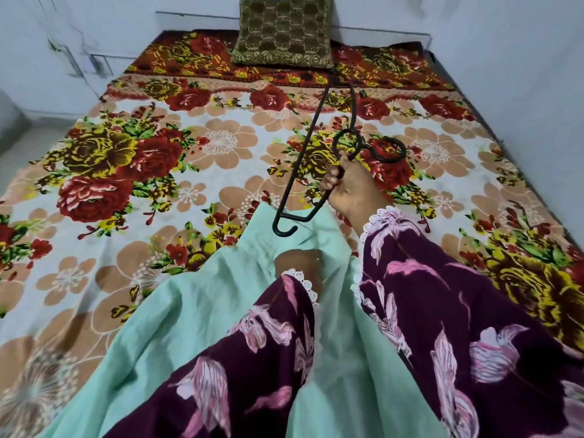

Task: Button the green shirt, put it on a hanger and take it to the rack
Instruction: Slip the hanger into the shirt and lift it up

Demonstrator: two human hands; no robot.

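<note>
One view, from the head camera, looks down over a bed [94, 311] covered in a floral sheet. The right hand [347, 188] is curled round a dark metal hanger [303, 147], gripping it near the neck, just below the twisted loop and hook. The hanger is lifted off the bed and tilted, its long bar running from far, near the cushion [284, 33], down towards the near side, so that one hooked end hangs just above the green shirt [196, 311]. The shirt lies on the near part of the bed, spreading wider towards the camera, its narrow upper part pointing far, right beneath the hanger's low end. The left hand [298, 263] is pushed into the shirt's folds near that upper part; its fingers are hidden by cloth, so I cannot tell whether they grip or lie flat. That hand is nearer the shirt; the right one is nearer the hanger's hook. It looks as if the low end must next slide into the opening the left hand seems to be holding. The hanger is thin, stiff wire; the shirt is soft, smooth, pale and loosely creased. Both sleeves [474, 327] are dark purple with pink flowers and lace cuffs.
</note>
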